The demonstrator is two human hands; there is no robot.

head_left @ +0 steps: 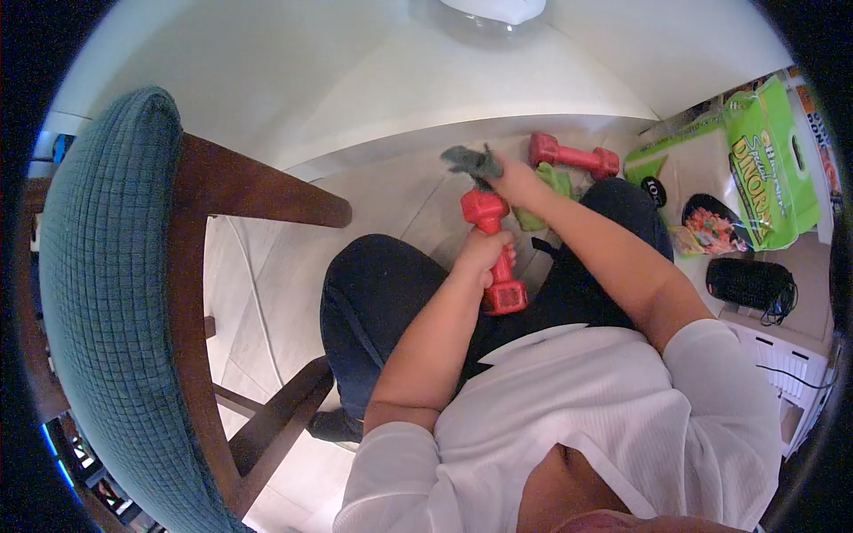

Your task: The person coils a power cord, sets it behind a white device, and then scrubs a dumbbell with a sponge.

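My left hand point(482, 255) is wrapped round the handle of a red dumbbell point(506, 298), which stands tilted above my lap between my knees. Just beyond its upper head, my right hand point(517, 184) grips a dark grey-green cloth point(474, 163); the cloth hangs close to that head, and I cannot tell whether they touch. A second red dumbbell point(573, 158) lies on the floor near the wall. Beside it is a crumpled light green cloth point(553, 185), partly hidden behind my right forearm.
A wooden chair with a teal padded cover point(111, 293) stands at my left. On my right are a green rice bag point(771, 169), a black rounded device point(751, 284) and a white slotted unit point(782, 360). A white cable point(253, 289) runs along the tiled floor.
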